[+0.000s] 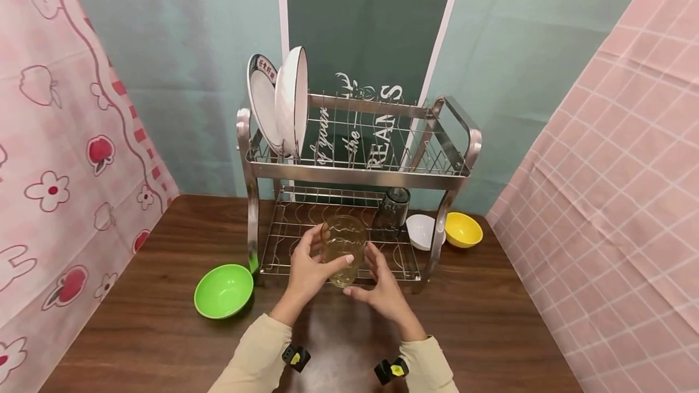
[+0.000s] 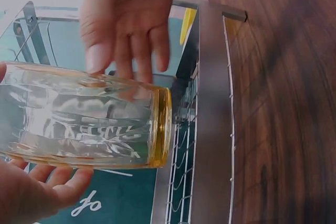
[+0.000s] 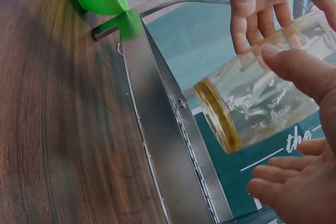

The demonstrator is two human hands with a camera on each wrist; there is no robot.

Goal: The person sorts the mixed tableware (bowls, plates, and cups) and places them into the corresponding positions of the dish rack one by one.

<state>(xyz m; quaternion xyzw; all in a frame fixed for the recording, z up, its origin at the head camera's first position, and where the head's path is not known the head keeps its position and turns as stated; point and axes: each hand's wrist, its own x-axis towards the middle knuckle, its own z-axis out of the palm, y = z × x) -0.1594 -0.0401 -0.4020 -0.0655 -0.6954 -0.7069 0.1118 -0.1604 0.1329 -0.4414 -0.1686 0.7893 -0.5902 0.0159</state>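
Note:
A clear amber-tinted drinking glass (image 1: 341,246), with a thick yellowish base, is held up in front of the dish rack, base downward. My left hand (image 1: 312,268) grips it, thumb across the near side and fingers around the left. My right hand (image 1: 384,293) is at its right side, fingers spread and relaxed, thumb tip close to the base. In the left wrist view, right-hand fingers (image 2: 142,51) show partly behind the glass (image 2: 89,119). In the right wrist view, the right thumb (image 3: 299,69) overlaps the glass (image 3: 262,87).
The two-tier metal dish rack (image 1: 360,173) holds a patterned plate (image 1: 262,102) and a white bowl (image 1: 292,102) on top. A dark glass (image 1: 392,211) stands upside down below. A green bowl (image 1: 224,292) sits left; a white bowl (image 1: 420,232) and yellow bowl (image 1: 463,230) sit right.

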